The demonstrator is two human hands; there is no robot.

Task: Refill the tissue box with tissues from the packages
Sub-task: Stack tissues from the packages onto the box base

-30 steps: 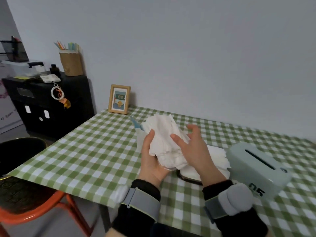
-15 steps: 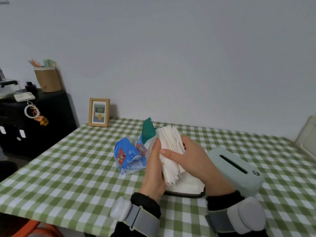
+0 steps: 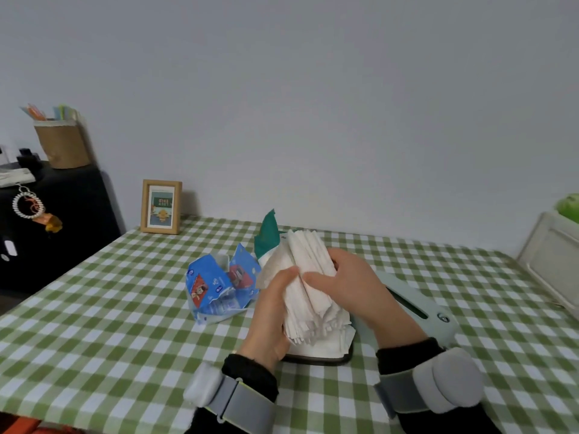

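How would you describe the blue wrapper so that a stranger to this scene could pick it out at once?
Start at the table with the green-checked cloth. Near its middle, in front of the framed picture and just left of the white tissue stack, lies a crumpled wrapper. It alone is bright blue with red patches, unlike the dark green wrapper standing up beyond it.

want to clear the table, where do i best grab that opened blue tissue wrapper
Probably pinch the upstanding torn edge of the blue tissue wrapper from above and from its left: it lies crumpled and gaping on the tablecloth, while the left hand and the tissue stack crowd its right.
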